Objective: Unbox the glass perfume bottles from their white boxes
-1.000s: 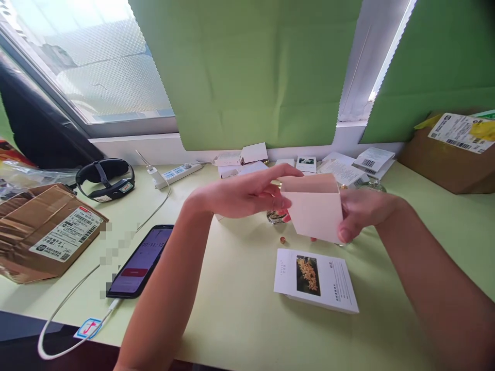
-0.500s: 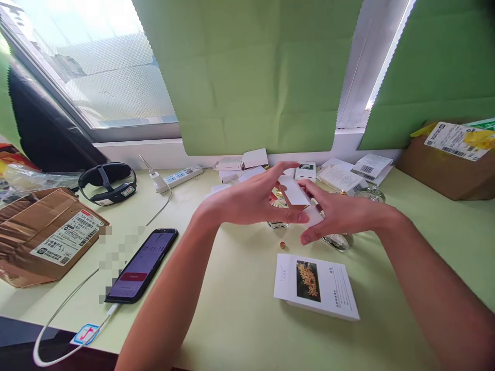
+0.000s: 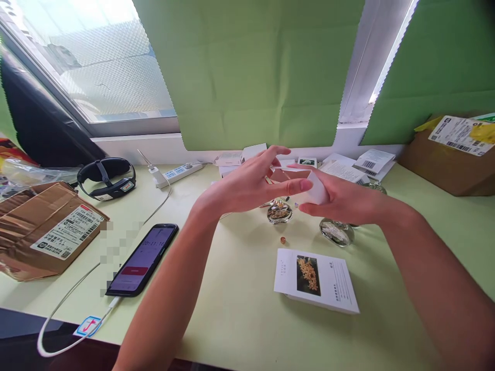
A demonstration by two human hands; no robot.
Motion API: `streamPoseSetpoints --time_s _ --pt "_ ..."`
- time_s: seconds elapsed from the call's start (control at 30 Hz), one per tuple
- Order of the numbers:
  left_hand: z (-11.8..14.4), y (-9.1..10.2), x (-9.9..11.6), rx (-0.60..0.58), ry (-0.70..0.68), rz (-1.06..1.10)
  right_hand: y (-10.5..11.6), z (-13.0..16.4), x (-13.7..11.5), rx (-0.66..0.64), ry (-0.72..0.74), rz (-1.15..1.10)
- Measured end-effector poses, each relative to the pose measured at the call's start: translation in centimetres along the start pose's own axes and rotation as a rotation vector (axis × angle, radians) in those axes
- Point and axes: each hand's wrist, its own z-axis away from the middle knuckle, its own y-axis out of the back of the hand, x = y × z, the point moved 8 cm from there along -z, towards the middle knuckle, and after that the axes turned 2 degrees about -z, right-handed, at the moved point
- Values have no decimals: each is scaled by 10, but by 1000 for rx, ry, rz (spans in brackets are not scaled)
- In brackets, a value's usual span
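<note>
desk: pale green tabletop [image 3: 240,309] under a window, green paper sheets hung over the glass

left hand: my left hand [image 3: 247,185] is up over the middle of the tabletop, fingers [image 3: 276,152] spread and fairly straight, tips touching the little box

right hand: my right hand [image 3: 340,198] has the small white box [image 3: 315,188] cupped in it, fingers curled round the far side, thumb under, so it's closed on the box

box: held in the air between both hands, flap end toward my left hand, can't read anything on it

below the hands: two small glass bottles, the gold-trimmed one [image 3: 279,211] and a round clear one [image 3: 336,232], standing near each other

card: white leaflet [image 3: 315,281] with a yellow flower photo, toward the near edge; the print is too small to read

phone: black phone [image 3: 143,257] near the left front edge, on a white cable, screen shows what looks like 00:11:1-something over a red button

labels: cardboard parcel [image 3: 46,229] at the left edge with a barcode shipping label, unreadable
</note>
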Motion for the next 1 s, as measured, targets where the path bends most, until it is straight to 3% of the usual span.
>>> streamPoseSetpoints --time_s 0.13,0.27,0.47,0.67,1.0 --pt "1 -5 -2 -119 -75 -33 -2 4 14 -136 -26 -163" --pt "2 -8 -3 -193 -97 -1 0 5 26 -146 -80 -271" --pt "-1 -5 -13 -120 66 149 2 5 20 -125 -74 -303" --pt "0 9 -15 79 141 296 4 7 10 -89 -68 -303" --pt "-1 4 -15 104 190 327 16 9 13 -31 -72 -294"
